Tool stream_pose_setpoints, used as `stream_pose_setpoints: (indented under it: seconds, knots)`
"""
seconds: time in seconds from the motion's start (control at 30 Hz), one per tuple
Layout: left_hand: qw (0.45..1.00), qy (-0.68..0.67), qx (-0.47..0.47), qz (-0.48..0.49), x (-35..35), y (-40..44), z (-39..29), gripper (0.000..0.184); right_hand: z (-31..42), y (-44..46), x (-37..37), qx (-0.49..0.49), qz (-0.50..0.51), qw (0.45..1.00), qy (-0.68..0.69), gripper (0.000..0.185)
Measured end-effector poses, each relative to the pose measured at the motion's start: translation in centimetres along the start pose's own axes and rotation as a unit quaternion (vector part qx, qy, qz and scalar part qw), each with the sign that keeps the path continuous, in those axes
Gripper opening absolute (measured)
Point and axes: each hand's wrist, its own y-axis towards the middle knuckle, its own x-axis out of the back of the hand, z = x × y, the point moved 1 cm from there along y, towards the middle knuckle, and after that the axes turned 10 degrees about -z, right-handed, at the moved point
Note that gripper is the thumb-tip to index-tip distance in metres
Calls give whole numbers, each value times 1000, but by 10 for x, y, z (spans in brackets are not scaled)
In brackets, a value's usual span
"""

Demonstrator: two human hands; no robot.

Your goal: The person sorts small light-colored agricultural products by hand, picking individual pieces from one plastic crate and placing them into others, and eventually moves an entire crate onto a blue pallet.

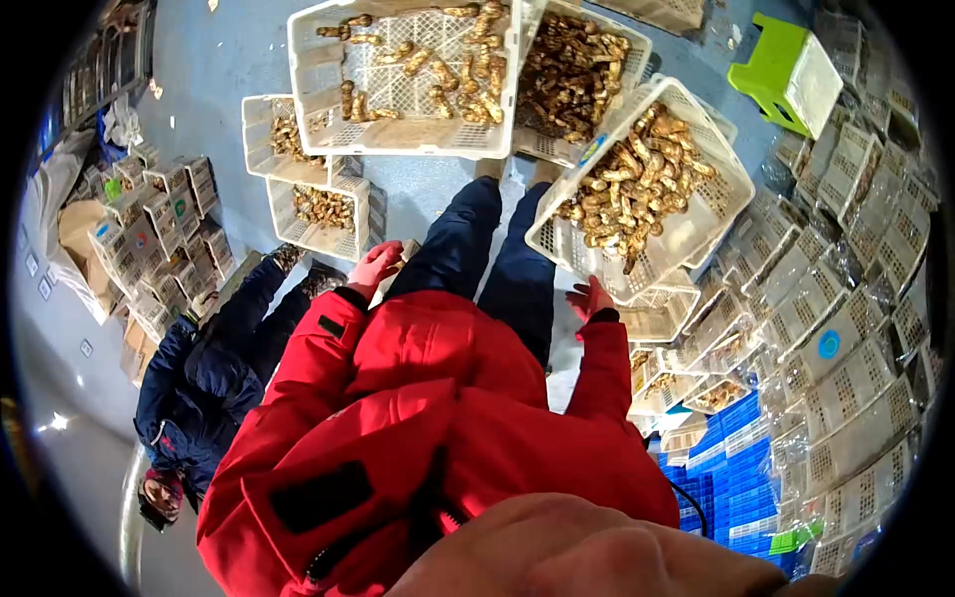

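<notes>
My left hand (374, 269) is beside my left thigh with its fingers curled in. A pale brown piece that looks like a mushroom (400, 261) shows at its fingertips, partly hidden. My right hand (591, 298) has its fingers apart and holds nothing, just below the near edge of a white plastic crate (718, 204). A heap of brown mushrooms (642, 184) lies in that crate. Ahead of my feet, another white crate (403, 139) holds loosely spread mushrooms (418, 62). Between the two, a third crate (542, 147) contains a dense pile of darker mushrooms (572, 75).
Smaller crates (284, 214) with mushrooms stand at the left. A person (214, 363) in dark clothes is to my left. Stacked crates (836, 348) line the right side, with blue crates (731, 458) below. A green and white stool (786, 75) is at the upper right.
</notes>
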Motion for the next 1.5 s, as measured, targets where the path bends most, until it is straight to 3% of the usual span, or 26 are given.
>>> stream_pose_setpoints:
  seconds: [0.07,0.13,0.2,0.23,0.27,0.3,0.33,0.37,0.43,0.47,0.53,0.57,0.6,0.67,0.7,0.77,0.8,0.87,1.0,1.07,1.13,1.27,1.33,1.4,1.43,1.5]
  knots:
    - [999,-29,-7,-19,-8,-2,-8,52,34,-59,-45,6,87,994,-67,44]
    - [999,-46,-14,-26,-13,0,-4,50,63,-79,-110,103,200,974,33,27]
    - [998,-59,0,-2,-14,-4,4,43,115,-142,-198,315,128,940,39,20]
    - [999,-46,-8,1,-12,-6,9,42,137,-118,-223,432,173,883,-64,28]
    - [999,-49,-1,0,-11,-8,13,42,158,-120,-259,492,152,856,-42,42]
    - [998,-61,-2,3,-8,-11,14,43,173,-111,-289,553,41,829,-77,52]
    - [998,-70,0,9,-5,-14,15,43,183,-116,-313,537,84,839,-34,58]
    - [996,-85,9,-4,1,-10,24,43,196,-61,-332,612,10,782,-114,63]
    - [994,-107,12,-19,13,-4,44,50,212,-56,-357,570,-64,793,-205,58]
    - [993,-111,14,-24,16,-8,51,50,220,-91,-368,543,-171,772,-284,53]
    - [992,-125,7,-31,17,-8,55,51,223,-134,-379,767,-207,578,-183,43]
    - [989,-143,12,-27,19,-8,60,52,221,-141,-385,780,-140,600,-110,37]
    - [989,-147,16,-20,21,-10,62,53,211,-174,-391,771,-162,598,-146,37]
    - [987,-148,42,-33,18,-10,65,54,201,-130,-408,667,-108,697,-240,37]
    - [983,-174,54,-35,21,-10,73,53,197,-87,-420,690,-62,688,-218,39]
    - [978,-206,30,-29,25,-10,82,53,206,-33,-437,585,-112,714,-368,44]
    - [973,-228,24,-23,29,-9,91,53,208,-50,-445,540,-169,689,-452,45]
    - [970,-239,18,-48,33,-12,102,50,217,-56,-471,567,-232,607,-505,43]
    - [958,-279,33,-61,37,-22,132,49,241,-66,-514,486,-360,515,-607,47]
    - [947,-301,63,-89,38,-27,141,47,260,-49,-522,454,-337,530,-632,53]
    - [943,-306,72,-105,36,-30,149,47,252,-42,-533,528,-357,422,-645,49]
    - [940,-319,61,-103,27,-31,152,47,266,-38,-533,502,-329,425,-678,42]
    - [943,-308,70,-106,23,-32,147,49,275,-41,-525,507,-263,461,-680,40]
    - [942,-316,66,-97,21,-30,149,50,258,-63,-528,555,-328,445,-621,40]
    - [941,-317,66,-96,20,-30,148,50,246,-79,-527,600,-270,471,-588,40]
    - [943,-314,68,-91,17,-28,146,49,219,-80,-538,696,-181,406,-564,37]
